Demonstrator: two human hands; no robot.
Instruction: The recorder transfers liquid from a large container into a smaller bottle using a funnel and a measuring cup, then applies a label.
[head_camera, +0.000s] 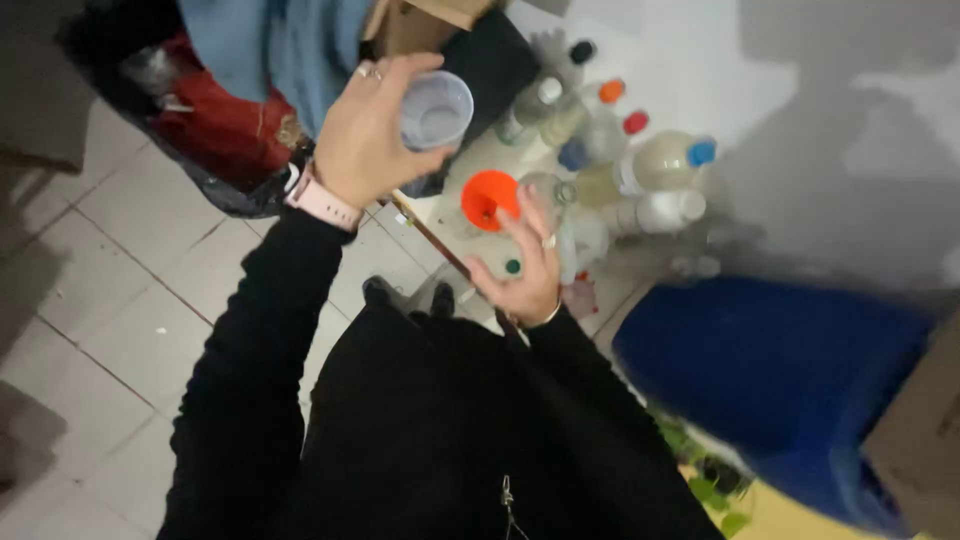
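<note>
My left hand (365, 135) is raised and closed around a clear plastic cup (436, 108) that looks almost empty. A pink watch strap sits on that wrist. Lower down, my right hand (525, 265) has its fingers spread and rests against a clear bottle (545, 190) that carries an orange funnel (490, 198) in its neck. A small green cap (513, 266) lies just left of the right hand. Both arms wear black sleeves.
Several plastic bottles (650, 165) with white, orange, red and blue caps stand along the white wall. A blue plastic container (790, 375) is at the right, a cardboard box (920, 430) beside it. Red and blue cloth bags (230, 110) lie at the upper left on the tiled floor.
</note>
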